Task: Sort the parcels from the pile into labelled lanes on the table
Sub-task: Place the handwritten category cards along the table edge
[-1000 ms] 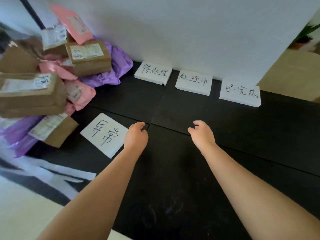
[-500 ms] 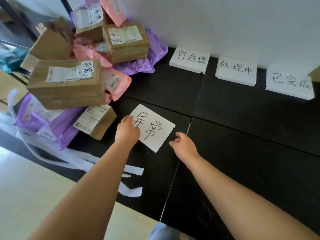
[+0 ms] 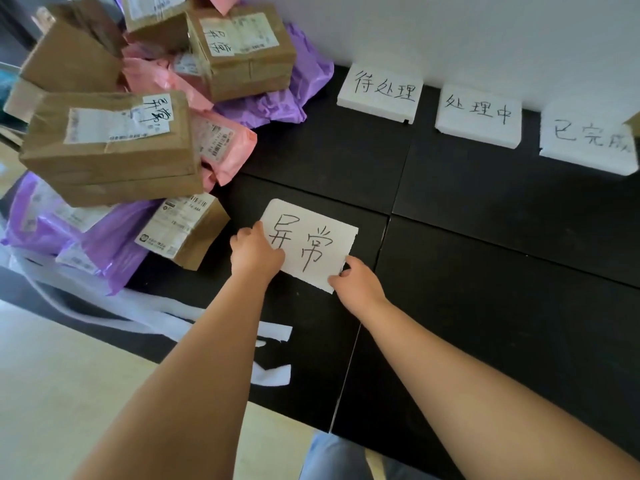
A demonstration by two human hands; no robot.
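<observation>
The left hand (image 3: 256, 256) gripped the left edge of the white label card (image 3: 313, 237) with curled fingers, and the right hand (image 3: 358, 284) pinched its near right corner, on the black table (image 3: 502, 278). The parcel pile (image 3: 114, 143) sat far left; three more label blocks (image 3: 478, 114) lined the far wall (image 3: 450, 29) at right.
</observation>
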